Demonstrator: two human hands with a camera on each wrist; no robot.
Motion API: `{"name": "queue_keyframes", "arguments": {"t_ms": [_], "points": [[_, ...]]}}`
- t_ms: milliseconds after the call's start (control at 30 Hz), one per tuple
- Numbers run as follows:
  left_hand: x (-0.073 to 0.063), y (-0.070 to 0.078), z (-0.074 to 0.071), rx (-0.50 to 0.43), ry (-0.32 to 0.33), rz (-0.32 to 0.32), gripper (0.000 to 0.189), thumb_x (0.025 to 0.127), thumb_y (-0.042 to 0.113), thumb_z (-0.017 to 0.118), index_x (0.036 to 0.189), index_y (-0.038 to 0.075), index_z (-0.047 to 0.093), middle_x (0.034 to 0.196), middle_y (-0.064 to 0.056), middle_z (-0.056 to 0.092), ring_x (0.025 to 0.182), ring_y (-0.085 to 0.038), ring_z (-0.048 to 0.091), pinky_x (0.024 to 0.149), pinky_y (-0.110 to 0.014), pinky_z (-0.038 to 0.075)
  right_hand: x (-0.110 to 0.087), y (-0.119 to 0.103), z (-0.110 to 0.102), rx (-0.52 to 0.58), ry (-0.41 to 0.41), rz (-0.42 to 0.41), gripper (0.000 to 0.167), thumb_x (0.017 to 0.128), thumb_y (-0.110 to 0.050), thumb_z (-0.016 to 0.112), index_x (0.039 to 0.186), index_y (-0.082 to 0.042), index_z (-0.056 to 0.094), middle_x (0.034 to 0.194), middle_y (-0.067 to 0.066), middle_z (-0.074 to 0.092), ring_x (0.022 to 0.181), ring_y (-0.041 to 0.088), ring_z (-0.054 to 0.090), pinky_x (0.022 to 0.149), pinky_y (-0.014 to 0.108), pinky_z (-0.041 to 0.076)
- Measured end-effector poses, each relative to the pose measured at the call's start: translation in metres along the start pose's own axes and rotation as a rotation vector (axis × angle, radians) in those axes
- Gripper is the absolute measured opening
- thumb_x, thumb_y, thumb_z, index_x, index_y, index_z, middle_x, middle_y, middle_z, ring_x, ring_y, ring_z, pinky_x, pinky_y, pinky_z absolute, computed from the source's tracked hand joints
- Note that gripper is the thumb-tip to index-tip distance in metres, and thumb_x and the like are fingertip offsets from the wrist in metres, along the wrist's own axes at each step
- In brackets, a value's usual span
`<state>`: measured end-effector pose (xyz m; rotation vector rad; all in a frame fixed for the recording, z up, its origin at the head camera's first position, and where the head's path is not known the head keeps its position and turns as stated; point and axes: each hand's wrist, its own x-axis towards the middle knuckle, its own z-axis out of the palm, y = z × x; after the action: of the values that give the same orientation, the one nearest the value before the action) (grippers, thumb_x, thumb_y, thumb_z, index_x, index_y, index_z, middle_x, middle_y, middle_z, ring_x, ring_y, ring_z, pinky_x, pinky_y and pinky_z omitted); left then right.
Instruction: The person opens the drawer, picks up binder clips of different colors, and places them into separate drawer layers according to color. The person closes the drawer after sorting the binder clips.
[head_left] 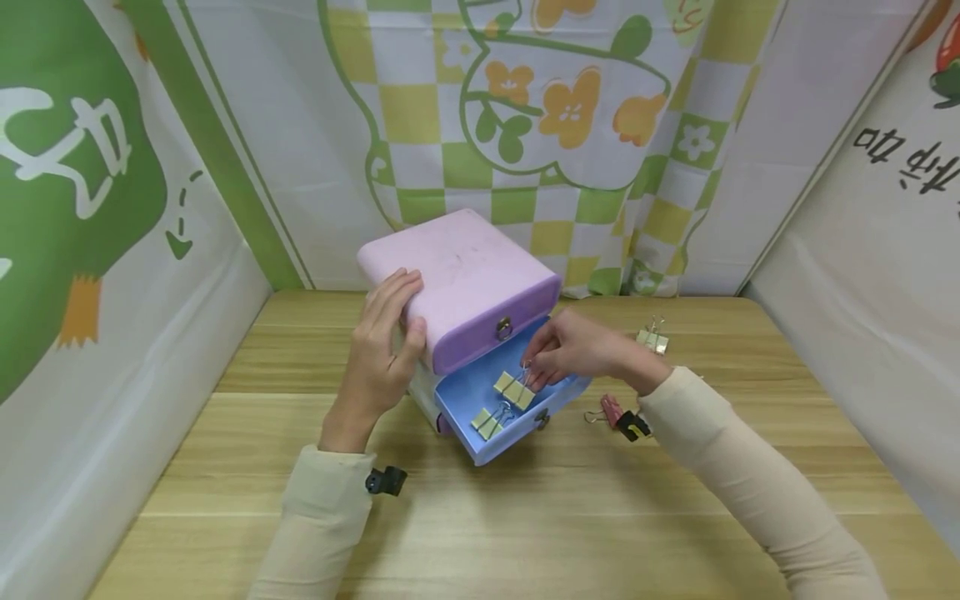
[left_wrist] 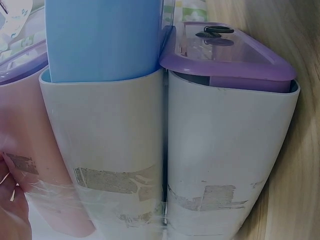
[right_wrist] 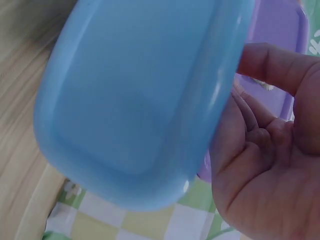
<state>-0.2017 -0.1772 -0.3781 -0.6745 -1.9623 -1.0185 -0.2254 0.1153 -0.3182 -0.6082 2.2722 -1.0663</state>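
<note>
A small chest of stacked drawers has a pink top unit (head_left: 465,258) with a purple front. My left hand (head_left: 382,354) rests on its left side, fingers over the top and thumb at the edge. Below, the blue drawer (head_left: 459,390) is pulled out. My right hand (head_left: 576,346) reaches into it and pinches the wire handles of a pale yellow binder clip (head_left: 514,389). Another yellow binder clip (head_left: 487,423) lies near the drawer's front left corner. In the right wrist view, the drawer's blue side (right_wrist: 135,100) hides the fingertips.
Right of the chest, a red binder clip (head_left: 611,410) lies on the wooden table (head_left: 600,525), and a yellow binder clip (head_left: 652,340) stands farther back. The bottom purple drawer (left_wrist: 235,72) shows in the left wrist view. Printed curtains enclose the table's back and sides.
</note>
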Motion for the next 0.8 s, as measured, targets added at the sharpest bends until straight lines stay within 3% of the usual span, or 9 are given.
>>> {"name": "queue_keyframes", "arguments": {"t_ms": [433, 800], "points": [[0.0, 0.001, 0.0, 0.008, -0.014, -0.014, 0.051, 0.102, 0.029, 0.049, 0.141, -0.001, 0.062, 0.151, -0.015, 0.062, 0.15, -0.032, 0.048, 0.132, -0.04, 0.033, 0.01, -0.001, 0.019, -0.026, -0.05, -0.008, 0.023, 0.102, -0.001, 0.055, 0.112, 0.012, 0.072, 0.096, 0.019, 0.081, 0.087, 0.025, 0.081, 0.078, 0.035, 0.069], [0.0, 0.001, 0.0, 0.01, -0.013, -0.015, 0.051, 0.102, 0.03, 0.048, 0.141, 0.0, 0.062, 0.151, -0.015, 0.062, 0.151, -0.031, 0.048, 0.132, -0.04, 0.033, 0.008, -0.003, 0.018, -0.065, -0.064, -0.03, 0.022, 0.101, -0.001, 0.057, 0.108, 0.01, 0.074, 0.098, 0.019, 0.081, 0.087, 0.024, 0.081, 0.078, 0.034, 0.068]]}}
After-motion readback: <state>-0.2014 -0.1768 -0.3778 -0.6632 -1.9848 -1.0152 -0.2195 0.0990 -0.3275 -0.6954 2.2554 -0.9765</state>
